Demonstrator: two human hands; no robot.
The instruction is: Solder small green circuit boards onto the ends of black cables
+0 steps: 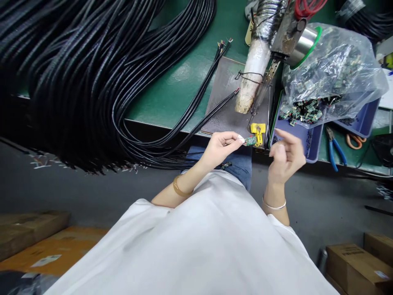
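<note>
My left hand [223, 146] pinches a small green circuit board [250, 141] between thumb and fingertips. The board's far end lies at a yellow clip [259, 137] by the bench edge; whether the two touch, I cannot tell. To the right, my right hand [286, 156] is raised beside the blue-purple tray [313, 141]. Its index finger is stretched out, apart from the thumb, with nothing visible between them; the hand is slightly blurred. A soldering iron [270, 73] points down above the clip, next to a wrapped white tube [250, 88].
Thick bundles of black cable [92, 73] cover the bench's left and hang over its edge. A plastic bag of small boards [334, 69] rests on the trays. Blue-handled pliers [332, 149], orange-handled scissors [354, 141] and a solder spool [305, 45] are at right. Cardboard boxes [359, 264] stand below.
</note>
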